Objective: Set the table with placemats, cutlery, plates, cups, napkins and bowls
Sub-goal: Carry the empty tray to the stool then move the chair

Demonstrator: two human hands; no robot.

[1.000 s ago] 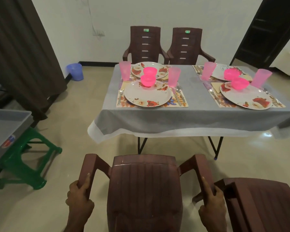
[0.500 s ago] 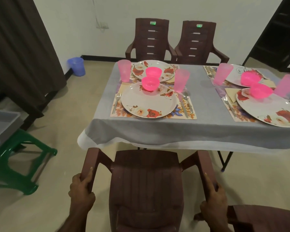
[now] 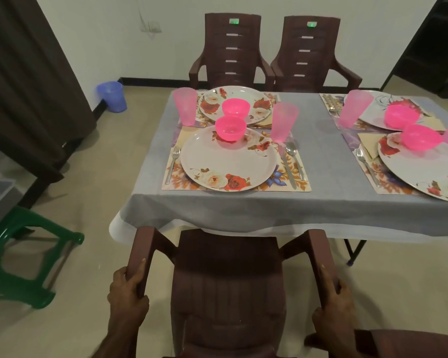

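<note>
Holding the brown chair [image 3: 228,285] by its armrests, my left grip [image 3: 127,298] and right grip [image 3: 332,303] are each wrapped tight round one. The near plate [image 3: 229,161] lies straight ahead beyond the chair, on the bench [image 3: 318,200], equally near both grips.

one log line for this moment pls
hands: left hand and right hand grip chair arms | chair: at table edge | places: laid

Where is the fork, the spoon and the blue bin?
fork [image 3: 173,164], head view, on the middle of its handle, left of the near plate.
spoon [image 3: 291,151], head view, on its bowl, right of that plate.
blue bin [image 3: 112,96], head view, on its side wall, by the floor's edge.
</note>
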